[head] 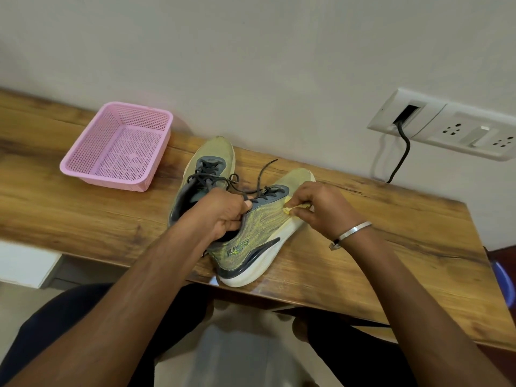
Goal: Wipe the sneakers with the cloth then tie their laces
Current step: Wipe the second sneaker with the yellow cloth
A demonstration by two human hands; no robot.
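Near sneaker [259, 233] lying at table's [83, 213] front edge, heel overhanging. Left hand [223, 213] gripping its collar, fingers curled. Right hand [321, 208] pinching yellow cloth [293, 208] against its side. Second sneaker [206, 169] sitting behind, laces [245, 185] lying untied.

You are sitting in what looks like a room of a home, perhaps a bedroom or study; a wood-grain desk [391, 233] runs along a plain off-white wall [251, 51]; a white switch-and-socket plate [458, 129] is fixed to that wall, with a black cable [402, 152] hanging from it; a pink plastic basket [83, 160] sits on the desk; pale floor tiles [231, 353] show under your knees.
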